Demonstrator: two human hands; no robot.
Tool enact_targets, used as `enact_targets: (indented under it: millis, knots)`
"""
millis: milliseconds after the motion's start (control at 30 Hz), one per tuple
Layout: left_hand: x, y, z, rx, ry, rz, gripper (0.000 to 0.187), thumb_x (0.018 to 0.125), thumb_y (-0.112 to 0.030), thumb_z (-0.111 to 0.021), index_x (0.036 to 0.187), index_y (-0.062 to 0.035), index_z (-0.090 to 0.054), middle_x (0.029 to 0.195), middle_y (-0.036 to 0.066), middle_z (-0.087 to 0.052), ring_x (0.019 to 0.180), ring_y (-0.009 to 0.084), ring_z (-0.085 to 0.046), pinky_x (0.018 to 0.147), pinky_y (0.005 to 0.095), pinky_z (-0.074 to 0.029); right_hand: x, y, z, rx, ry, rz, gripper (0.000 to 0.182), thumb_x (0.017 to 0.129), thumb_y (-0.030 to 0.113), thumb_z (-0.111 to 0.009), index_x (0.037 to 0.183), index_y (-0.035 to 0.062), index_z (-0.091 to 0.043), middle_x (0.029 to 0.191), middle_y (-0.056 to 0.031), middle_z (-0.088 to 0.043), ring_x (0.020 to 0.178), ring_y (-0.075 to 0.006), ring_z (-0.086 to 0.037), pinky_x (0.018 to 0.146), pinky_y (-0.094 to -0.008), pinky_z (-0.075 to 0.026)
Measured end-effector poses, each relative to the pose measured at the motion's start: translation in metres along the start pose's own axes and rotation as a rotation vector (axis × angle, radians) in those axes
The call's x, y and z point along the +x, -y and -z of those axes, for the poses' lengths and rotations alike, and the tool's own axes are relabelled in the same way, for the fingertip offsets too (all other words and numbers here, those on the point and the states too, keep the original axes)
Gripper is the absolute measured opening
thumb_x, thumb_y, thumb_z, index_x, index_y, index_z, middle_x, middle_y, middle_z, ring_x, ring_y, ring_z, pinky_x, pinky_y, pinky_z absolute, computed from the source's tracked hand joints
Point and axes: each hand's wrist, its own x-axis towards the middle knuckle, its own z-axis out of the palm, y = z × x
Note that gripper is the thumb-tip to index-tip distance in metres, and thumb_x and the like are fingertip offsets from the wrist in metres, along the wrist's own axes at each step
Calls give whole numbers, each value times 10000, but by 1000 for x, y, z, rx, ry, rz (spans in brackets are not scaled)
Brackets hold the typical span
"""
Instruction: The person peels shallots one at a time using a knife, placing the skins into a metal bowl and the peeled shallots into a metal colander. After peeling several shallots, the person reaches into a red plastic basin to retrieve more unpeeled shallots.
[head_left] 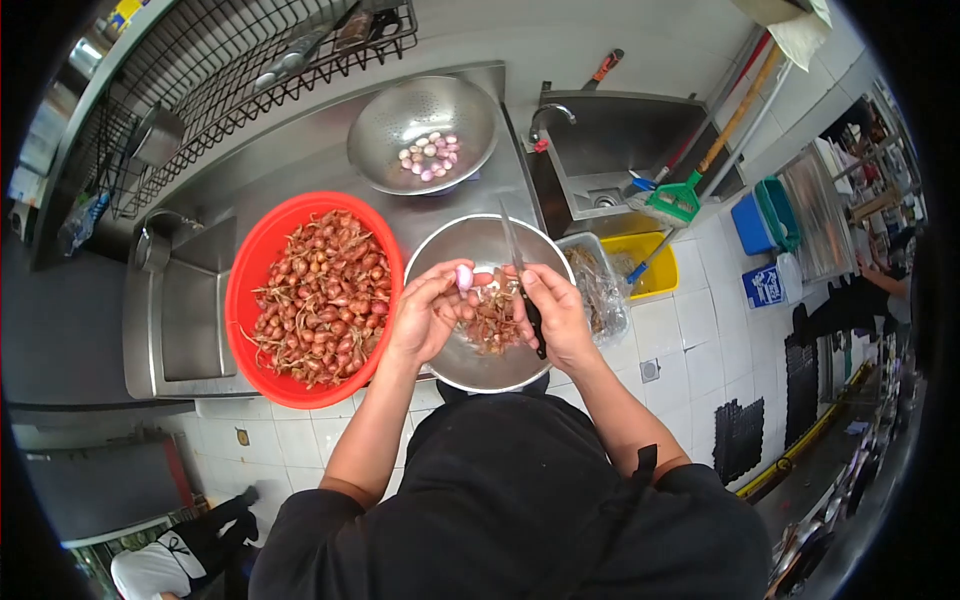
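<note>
Between the fingertips of my left hand (428, 312) is a peeled shallot (464, 278), pale purple and smooth. My right hand (553, 312) grips a knife (532, 310) by its black handle, the blade pointing up and away from me. Both hands are over a steel bowl (440, 360) with brown shallot skins (492, 325) in it. To the left, a red basin (240, 300) is heaped with unpeeled shallots (325, 300). Behind the bowl, a perforated steel colander (375, 130) contains several peeled shallots (430, 156).
A sink (195, 320) lies at the left and another sink (640, 140) at the back right. Right of the bowl are a plastic-lined container (600, 290) and a yellow bucket (657, 270). A green broom (675, 200) leans there. Other people (165, 560) are at the far left and right.
</note>
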Motion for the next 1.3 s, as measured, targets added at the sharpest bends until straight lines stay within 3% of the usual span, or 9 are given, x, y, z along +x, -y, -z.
enact_targets:
  millis: [200,333,467,600,800,933,1000,1100,1300]
  knots:
    - [7,11,24,131,-66,91,194,1006,-166,-490,1137,-36,-549,932,152,-678,738,167,-635,623,265,-521,3,-20,12,-99,-39,-43,278,1038,236,-466,1176,22,-578,650,-30,-568,415,-88,-457,353,-221,-346]
    - [59,1,40,-1,-388,-79,230,1009,-226,-520,1133,-37,-562,984,104,-658,825,175,-631,748,293,-519,1,-29,24,-87,-147,-240,292,1036,219,-441,1131,-25,-569,618,-71,-584,379,-134,-470,318,-264,-338]
    - [101,-62,22,191,-230,-277,380,993,-236,-563,1255,22,-467,1176,175,-627,921,226,-655,776,338,-538,-6,-31,22,-173,-57,-272,390,1058,268,-378,1090,-67,-574,579,-58,-546,365,-122,-434,317,-258,-326]
    - [89,-63,22,344,-330,-365,550,976,-209,-592,1395,64,-361,1142,189,-648,817,229,-681,664,315,-545,-8,-29,13,-533,-162,-161,344,999,292,-556,948,-31,-661,526,-24,-523,385,-109,-435,360,-262,-311]
    - [36,-60,103,1370,-876,-591,180,889,-136,-619,964,2,-706,838,196,-710,791,274,-704,741,388,-542,1,-34,23,-1143,-104,-101,221,828,174,-709,923,-26,-696,697,-170,-674,629,-226,-659,626,-362,-494]
    - [6,-110,174,2279,-1227,-14,257,884,-214,-620,1053,-40,-705,955,201,-711,921,360,-686,853,469,-533,-1,-31,15,-1358,-35,88,283,828,200,-707,1007,-17,-675,800,-237,-680,780,-387,-669,717,-421,-512]
    - [-16,-132,165,1911,-1151,421,362,859,-310,-670,1076,-20,-689,1092,189,-692,1016,343,-666,887,456,-518,-1,-31,11,-1311,-22,144,307,831,213,-705,1031,-16,-664,823,-256,-676,828,-429,-657,747,-440,-516]
    - [-27,-137,181,1897,-1178,377,382,834,-305,-696,1080,-13,-683,1117,202,-682,1019,362,-660,895,461,-515,2,-29,6,-1221,-1,136,310,888,242,-660,1034,-32,-641,857,-239,-692,801,-364,-687,734,-396,-531]
    - [-51,-115,166,1285,-855,-670,238,863,-104,-687,1073,9,-687,1043,112,-695,950,260,-675,860,391,-540,-5,-32,0,-559,121,6,241,1019,191,-514,1180,17,-558,738,-3,-579,655,-67,-537,597,-240,-451]
